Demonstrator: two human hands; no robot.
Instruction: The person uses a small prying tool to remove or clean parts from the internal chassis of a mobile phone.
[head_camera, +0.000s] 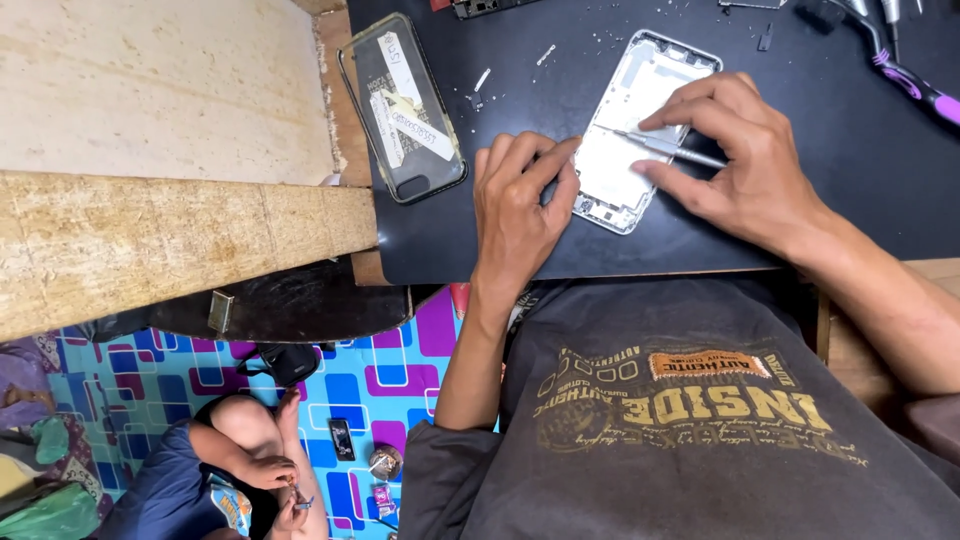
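Head view: a black work mat (800, 200) is seen from above, filling the upper right of the frame, with a wooden bench edge (150, 240) at the left.
Thing worked on: an opened silver phone frame (640, 110) lies tilted on the mat, upper centre-right, its inner side turned up.
Left hand (520, 205): laid flat at centre frame, the fingers close together, the fingertips pressed on the frame's lower left edge; nothing is clamped in it.
Right hand (750, 160): closed in a pinch on a slim metal tool (670, 147), whose tip is laid across the middle of the frame.
Step in hand: judged to be fine work inside the frame, a prying or scraping pass, with the frame steadied.
Next move: judged to call for light, level pressure at the tip and a firm hold by the steadying fingers, lest the tool slip.
Nearby: a second phone in a clear case (405, 105) lies at the mat's upper left; a purple-handled tool (925, 92) is seen at upper right, well apart.
Below: another person sits on a patterned floor mat (370, 385), lower left.
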